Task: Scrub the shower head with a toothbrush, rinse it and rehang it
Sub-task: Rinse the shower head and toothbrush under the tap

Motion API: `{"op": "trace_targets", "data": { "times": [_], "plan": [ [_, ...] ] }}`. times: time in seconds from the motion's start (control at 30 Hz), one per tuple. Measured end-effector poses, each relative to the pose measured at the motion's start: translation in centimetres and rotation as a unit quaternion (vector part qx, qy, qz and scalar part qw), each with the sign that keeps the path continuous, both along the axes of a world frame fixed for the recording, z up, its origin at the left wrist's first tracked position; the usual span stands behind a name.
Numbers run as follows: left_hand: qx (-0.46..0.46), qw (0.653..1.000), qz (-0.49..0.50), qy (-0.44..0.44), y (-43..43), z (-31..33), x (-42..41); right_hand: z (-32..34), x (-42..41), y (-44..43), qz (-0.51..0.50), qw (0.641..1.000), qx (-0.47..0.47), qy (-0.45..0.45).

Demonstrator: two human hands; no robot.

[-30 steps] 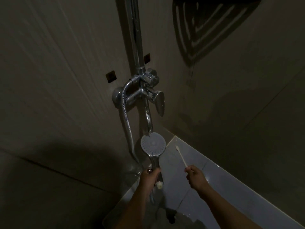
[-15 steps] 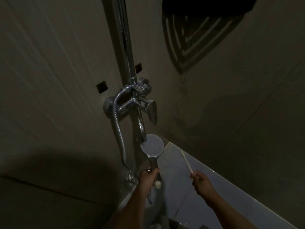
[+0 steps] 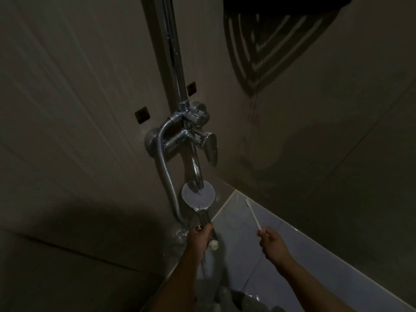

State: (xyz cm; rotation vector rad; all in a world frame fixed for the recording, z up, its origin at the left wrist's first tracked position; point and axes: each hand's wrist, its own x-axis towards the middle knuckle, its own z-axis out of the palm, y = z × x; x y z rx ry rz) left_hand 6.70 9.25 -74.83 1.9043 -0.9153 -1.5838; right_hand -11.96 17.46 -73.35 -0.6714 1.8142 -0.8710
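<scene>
One shower head (image 3: pixel 199 195) gripped by left hand (image 3: pixel 201 236), one toothbrush (image 3: pixel 253 213) pinched in right hand (image 3: pixel 271 243), one tap spout (image 3: pixel 196 171) above

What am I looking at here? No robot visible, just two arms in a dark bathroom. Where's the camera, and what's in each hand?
There is no machine. A person works bare-handed, and the one camera sits on their head, looking forward and down, so you see only their forearms. The place is a tiled shower corner in dim light. The left hand grips the handle of the shower head, whose round face is turned towards the camera, right beneath the tap spout. A metal hose loops from the mixer down towards it. The right hand pinches the end of a white toothbrush, bristle end pointing up, apart from the shower head. Whether water is running is hard to tell.
</scene>
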Motion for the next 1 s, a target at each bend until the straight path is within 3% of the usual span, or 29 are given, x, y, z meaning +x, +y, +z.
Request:
{"op": "trace_targets", "data": {
  "times": [0.2, 0.47, 0.8, 1.0],
  "plan": [
    [-0.012, 0.999, -0.046, 0.012, 0.8, -0.3, -1.1, 4.3, 1.9, -2.8, -0.058, 0.987, -0.107, -0.102],
    [0.019, 0.998, 0.013, 0.05, 2.1, -1.3, -0.7, 10.6, 4.7, -8.6, -0.094, 0.924, -0.226, -0.293],
    [0.018, 0.998, 0.015, 0.054, 1.9, -0.7, 0.4, 13.7, 6.3, -11.5, -0.046, 0.914, -0.248, -0.317],
    [0.02, 0.998, 0.017, 0.054, 1.7, -0.7, 1.1, 13.0, 6.4, -12.0, -0.073, 0.914, -0.242, -0.317]
  ]
}}
